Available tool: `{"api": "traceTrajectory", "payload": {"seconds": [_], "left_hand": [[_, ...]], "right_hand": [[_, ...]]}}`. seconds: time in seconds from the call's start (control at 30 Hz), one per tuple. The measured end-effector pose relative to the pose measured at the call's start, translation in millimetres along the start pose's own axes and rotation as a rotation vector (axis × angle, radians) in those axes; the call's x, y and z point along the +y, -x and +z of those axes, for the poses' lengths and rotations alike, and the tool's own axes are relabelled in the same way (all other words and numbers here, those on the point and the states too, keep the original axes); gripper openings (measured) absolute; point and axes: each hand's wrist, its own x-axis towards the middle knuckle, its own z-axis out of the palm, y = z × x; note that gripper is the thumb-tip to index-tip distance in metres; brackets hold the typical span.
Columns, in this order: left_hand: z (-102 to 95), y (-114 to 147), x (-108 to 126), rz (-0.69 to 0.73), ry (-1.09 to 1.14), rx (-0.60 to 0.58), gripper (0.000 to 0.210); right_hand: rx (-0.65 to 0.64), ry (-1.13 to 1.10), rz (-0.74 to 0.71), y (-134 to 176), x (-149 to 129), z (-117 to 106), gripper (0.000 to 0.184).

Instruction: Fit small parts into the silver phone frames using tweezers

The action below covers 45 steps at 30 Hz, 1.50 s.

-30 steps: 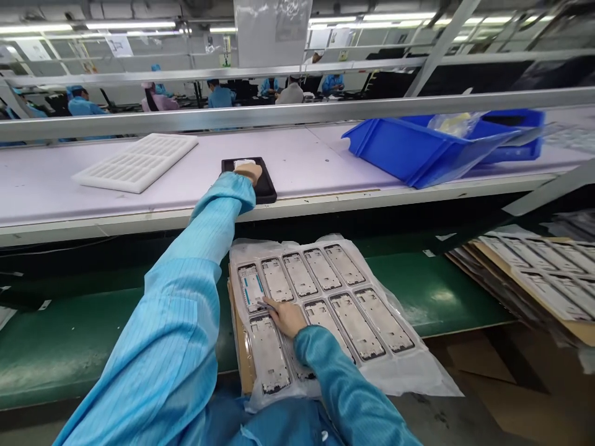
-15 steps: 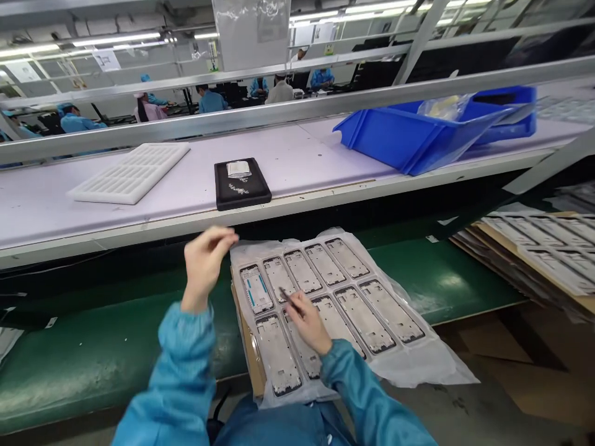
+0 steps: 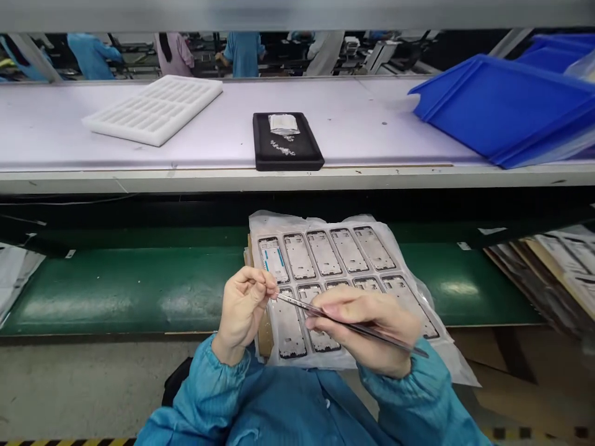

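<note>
Above the tray (image 3: 383, 235) of frames (image 3: 324, 253), the right hand (image 3: 385, 316) holds tweezers (image 3: 297, 303), their tips at the pinched fingers of the left hand (image 3: 244, 313); whether this narrow grip holds anything, I cannot tell. Beyond the tray, rightward, blue bins (image 3: 502, 102) lie on the worktop (image 3: 367, 133).

White in the grid tray (image 3: 153, 109) at upper left, black in the flat tray (image 3: 307, 150) at upper centre, deep blue in the bins (image 3: 502, 110) at upper right, pale lilac across the shelf (image 3: 362, 121). Silver-grey edged with black in the frames (image 3: 300, 257) at lower centre, with bright blue strips (image 3: 281, 257) on the upper-left one; silver to dark grey along the tweezers (image 3: 300, 303). Green along the bench (image 3: 139, 279) at mid-left, teal in the sleeves (image 3: 204, 387) at the bottom, striped yellow and black in the tape (image 3: 83, 442) at lower left.
</note>
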Motion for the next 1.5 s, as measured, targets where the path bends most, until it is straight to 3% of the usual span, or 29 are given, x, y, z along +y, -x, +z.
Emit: {"api": "traceTrajectory", "payload": {"seconds": [0.17, 0.33, 0.5, 0.7, 0.9, 1.17, 1.33, 1.5], "left_hand": [[-2.0, 0.3, 0.5, -0.014, -0.047, 0.021, 0.037], [-2.8, -3.0, -1.5, 0.015, -0.088, 0.034, 0.035], [-8.1, -5.5, 0.9, 0.086, -0.162, 0.106, 0.030], [-10.0, -4.4, 6.2, 0.171, -0.166, 0.060, 0.019], [-10.9, 0.1, 3.0, 0.250, -0.250, 0.149, 0.028], [-12.1, 2.7, -3.1, 0.254, -0.305, 0.203, 0.036], [-10.1, 6.9, -6.5, 0.271, -0.320, 0.190, 0.030], [-20.6, 3.3, -10.7, 0.158, -0.298, 0.124, 0.044]], "right_hand": [[-0.018, 0.118, 0.072, -3.8, 2.1, 5.9, 0.021], [0.001, 0.128, 0.057, -4.0, 8.5, 9.2, 0.017], [0.043, 0.077, 0.071, -1.1, 12.2, 7.1, 0.022], [0.044, -0.020, 0.125, -1.4, 9.4, 10.7, 0.023], [0.020, -0.065, 0.144, -2.4, 7.6, 14.3, 0.022], [0.040, -0.128, 0.141, 0.9, 11.4, 12.6, 0.026], [0.072, -0.205, 0.186, 5.3, 17.9, 13.3, 0.016], [0.128, -0.300, 0.287, 11.4, 33.7, 6.9, 0.008]]}}
